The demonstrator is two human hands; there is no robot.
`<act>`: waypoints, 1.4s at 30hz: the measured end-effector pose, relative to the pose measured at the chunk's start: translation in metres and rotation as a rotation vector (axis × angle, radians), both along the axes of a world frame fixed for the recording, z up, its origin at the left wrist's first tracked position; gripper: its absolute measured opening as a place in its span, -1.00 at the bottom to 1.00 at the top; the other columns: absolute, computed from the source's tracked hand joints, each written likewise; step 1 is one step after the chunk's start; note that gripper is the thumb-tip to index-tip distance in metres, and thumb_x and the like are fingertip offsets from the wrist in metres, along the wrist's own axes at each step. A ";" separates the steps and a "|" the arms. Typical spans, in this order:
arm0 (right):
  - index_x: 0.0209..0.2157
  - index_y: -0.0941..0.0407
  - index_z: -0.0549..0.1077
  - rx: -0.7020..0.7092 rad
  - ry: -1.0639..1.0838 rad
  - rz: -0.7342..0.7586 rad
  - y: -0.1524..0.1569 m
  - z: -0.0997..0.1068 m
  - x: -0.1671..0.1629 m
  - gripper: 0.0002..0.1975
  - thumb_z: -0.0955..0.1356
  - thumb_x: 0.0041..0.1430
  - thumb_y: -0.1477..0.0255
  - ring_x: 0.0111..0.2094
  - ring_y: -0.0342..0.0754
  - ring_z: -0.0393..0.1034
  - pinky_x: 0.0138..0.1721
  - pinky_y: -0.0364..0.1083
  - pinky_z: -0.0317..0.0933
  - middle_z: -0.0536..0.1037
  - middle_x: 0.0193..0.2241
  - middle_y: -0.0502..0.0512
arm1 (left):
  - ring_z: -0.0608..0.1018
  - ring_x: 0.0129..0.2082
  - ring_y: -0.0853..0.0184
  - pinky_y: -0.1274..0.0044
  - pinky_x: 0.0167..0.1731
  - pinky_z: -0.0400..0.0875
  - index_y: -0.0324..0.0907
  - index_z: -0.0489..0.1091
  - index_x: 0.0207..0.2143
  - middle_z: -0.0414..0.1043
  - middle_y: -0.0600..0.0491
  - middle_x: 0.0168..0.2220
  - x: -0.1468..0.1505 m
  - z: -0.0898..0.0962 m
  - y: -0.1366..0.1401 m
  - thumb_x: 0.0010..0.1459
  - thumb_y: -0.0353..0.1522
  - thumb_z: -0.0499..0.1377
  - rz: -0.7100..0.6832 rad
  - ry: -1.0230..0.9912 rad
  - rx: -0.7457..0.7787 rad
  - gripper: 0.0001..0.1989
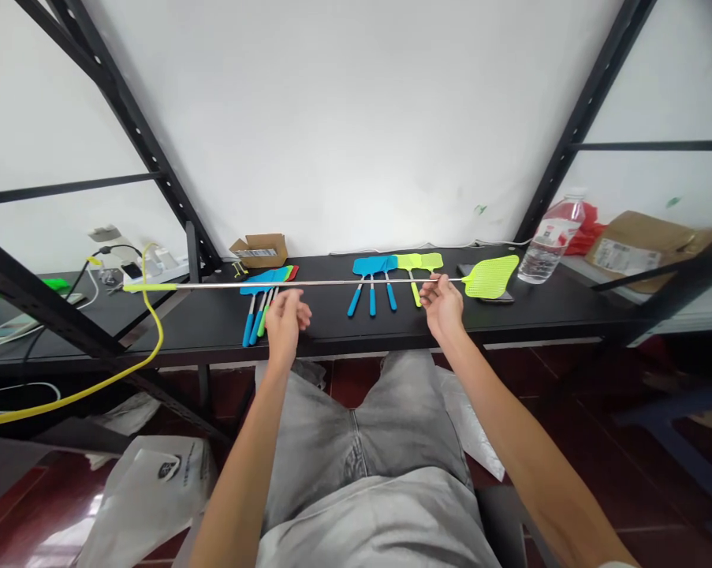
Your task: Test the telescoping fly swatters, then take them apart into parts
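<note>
White wall [356,134] behind, plain, filling the upper view. Below it, a long black table [326,327] with a matte top, set between black slotted metal uprights [132,118]. Person seated close to its front edge in faded grey trousers [320,418]; both forearms bare, reaching forward.

Chief object: a yellow-green fly swatter with a long thin metal rod [332,282], stretched crosswise above the tabletop. Handle end at the person's left, perforated paddle [490,278] at the right.

Right rear of table: clear plastic water bottle [548,248] with a red-and-white label. Left rear, against the wall: small brown cardboard box [266,252], flaps up.

Shorter swatters lie on the table in two groups. Mid-table: three with blue heads and blue handles [372,267], yellow-green heads [423,261] adjoining on the right. Left group: overlapping blue heads [264,280], green and red edges showing beside them.

Right hand [442,308]: fingertips closed in a pinch on the rod, just short of the paddle. Left hand [287,315]: fingers loosely curled, not fully spread, at the rod's near side by the left group; contact with the rod cannot be made out from this angle.
</note>
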State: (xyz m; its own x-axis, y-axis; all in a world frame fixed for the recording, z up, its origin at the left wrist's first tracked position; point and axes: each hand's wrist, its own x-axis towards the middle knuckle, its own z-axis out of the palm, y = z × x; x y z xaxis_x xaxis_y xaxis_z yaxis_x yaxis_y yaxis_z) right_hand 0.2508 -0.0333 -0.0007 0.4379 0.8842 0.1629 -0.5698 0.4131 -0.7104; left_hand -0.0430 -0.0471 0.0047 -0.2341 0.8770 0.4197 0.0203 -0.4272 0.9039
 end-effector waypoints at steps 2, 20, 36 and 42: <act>-0.42 0.12 0.46 0.017 -0.017 -0.013 -0.001 -0.003 0.000 -0.67 0.44 0.07 0.12 -0.58 -0.19 0.35 -0.60 -0.20 0.15 0.48 -0.58 -0.01 | 0.30 -0.72 0.45 0.61 -0.73 0.11 -0.18 0.34 -0.34 0.32 0.13 -0.63 0.005 0.007 0.018 0.16 -0.05 0.11 -0.051 -0.225 -0.044 -0.64; -0.40 0.10 0.44 0.055 0.204 0.065 -0.005 0.000 0.006 -0.65 0.31 0.24 0.10 -0.67 -0.25 0.08 -0.63 -0.22 0.07 0.16 -0.69 -0.15 | -0.08 -0.80 0.55 0.62 -0.79 -0.19 -0.11 -0.01 -0.64 -0.20 0.29 -0.75 0.010 0.004 0.032 0.15 -0.13 0.09 0.125 -0.530 -0.061 -0.56; -0.35 0.07 0.43 0.083 0.303 0.078 -0.009 0.000 0.014 -0.49 0.17 0.24 -0.08 -0.70 -0.21 0.03 -0.64 -0.18 0.08 0.06 -0.74 -0.17 | -0.08 -0.80 0.54 0.61 -0.79 -0.20 -0.09 -0.07 -0.64 -0.21 0.27 -0.74 0.011 0.007 0.029 0.11 -0.23 0.03 0.126 -0.536 -0.094 -0.63; -0.45 0.07 0.41 0.073 0.211 0.054 -0.008 -0.001 0.013 -0.45 0.19 0.19 -0.13 -0.71 -0.21 0.04 -0.64 -0.17 0.08 0.04 -0.74 -0.16 | -0.08 -0.80 0.55 0.62 -0.78 -0.19 -0.09 -0.07 -0.62 -0.21 0.28 -0.71 0.010 0.006 0.030 0.05 -0.27 0.05 0.120 -0.480 -0.096 -0.68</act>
